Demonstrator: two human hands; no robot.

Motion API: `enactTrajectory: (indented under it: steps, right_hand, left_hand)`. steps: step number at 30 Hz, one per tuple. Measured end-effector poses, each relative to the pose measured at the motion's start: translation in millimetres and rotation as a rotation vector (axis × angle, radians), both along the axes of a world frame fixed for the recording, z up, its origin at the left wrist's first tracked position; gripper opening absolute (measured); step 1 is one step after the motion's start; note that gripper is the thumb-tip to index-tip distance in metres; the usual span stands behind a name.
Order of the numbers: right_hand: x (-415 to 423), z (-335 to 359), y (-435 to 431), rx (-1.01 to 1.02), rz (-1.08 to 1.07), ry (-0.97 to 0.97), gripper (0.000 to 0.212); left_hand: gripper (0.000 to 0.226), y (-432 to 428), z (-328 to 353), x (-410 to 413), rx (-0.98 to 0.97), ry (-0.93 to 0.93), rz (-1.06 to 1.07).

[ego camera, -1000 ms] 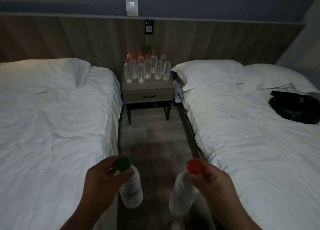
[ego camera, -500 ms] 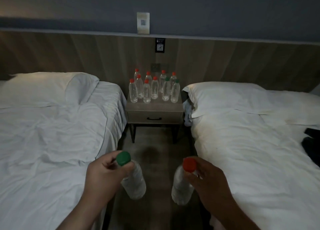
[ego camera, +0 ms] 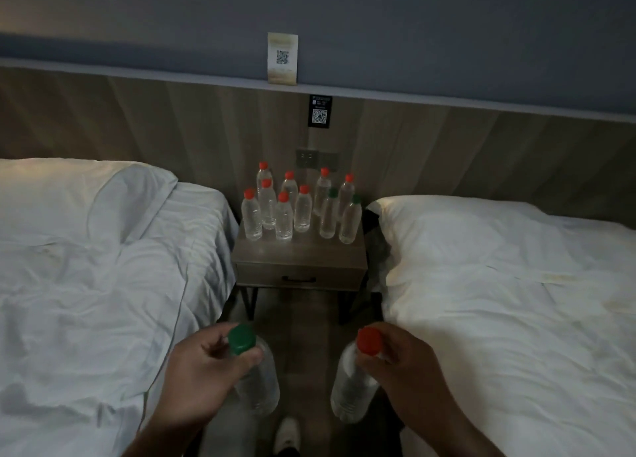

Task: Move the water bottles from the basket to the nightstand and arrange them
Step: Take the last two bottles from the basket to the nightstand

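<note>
My left hand [ego camera: 203,377] grips a clear water bottle with a green cap [ego camera: 256,381] by its neck. In my right hand [ego camera: 409,374] hangs a clear bottle with a red cap [ego camera: 351,384], also held at the neck. Both bottles hang low over the floor between the two beds. Ahead stands the wooden nightstand [ego camera: 299,253] with one drawer. Several clear bottles [ego camera: 299,205] stand upright on its top in loose rows, most red-capped, two green-capped at the right. The basket is out of view.
A white bed [ego camera: 86,267] flanks the aisle on the left and another white bed [ego camera: 509,284] on the right, each with a pillow near the headboard. A wooden wall panel with sockets rises behind the nightstand. My shoe [ego camera: 287,434] shows on the floor.
I have walked closer to the nightstand, which now looks larger and lower in view. Both hands keep their bottles in the same grip. The dark object on the right bed has left the view.
</note>
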State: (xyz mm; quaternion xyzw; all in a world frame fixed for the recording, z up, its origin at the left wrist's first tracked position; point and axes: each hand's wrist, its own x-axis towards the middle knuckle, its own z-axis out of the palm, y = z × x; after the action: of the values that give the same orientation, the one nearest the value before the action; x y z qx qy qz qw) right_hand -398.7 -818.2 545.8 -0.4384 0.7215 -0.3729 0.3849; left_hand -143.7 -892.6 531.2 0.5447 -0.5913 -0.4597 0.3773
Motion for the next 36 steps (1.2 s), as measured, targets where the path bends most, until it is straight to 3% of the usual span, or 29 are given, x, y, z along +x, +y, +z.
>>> enactTrajectory:
  steps: [4,9,15,19,25,36]
  right_hand:
    - [-23,-2,-68,0.067,0.048,0.092,0.030]
    - [-52,-21,-145,0.118,0.086,0.141,0.028]
    - [-95,-56,-233,0.203,0.164,0.292,0.034]
    - [-122,-75,-297,0.223,0.279,0.297,0.031]
    - [-141,-116,-390,0.164,0.364,0.338,0.027]
    - [-130,-171,-489,0.248,0.418,0.442,0.024]
  left_hand:
    - [0.028,-75,-12,-26,0.068,-0.040,-0.056]
    - [0.030,-160,-29,-59,0.051,-0.246,-0.144]
    - [0.065,-240,-68,-101,0.158,-0.277,-0.205]
    - [0.044,-284,-92,-129,0.215,-0.277,-0.107]
    - [0.036,-345,-134,-159,0.266,-0.239,0.010]
    - [0.043,-407,-185,-164,0.269,-0.325,0.089]
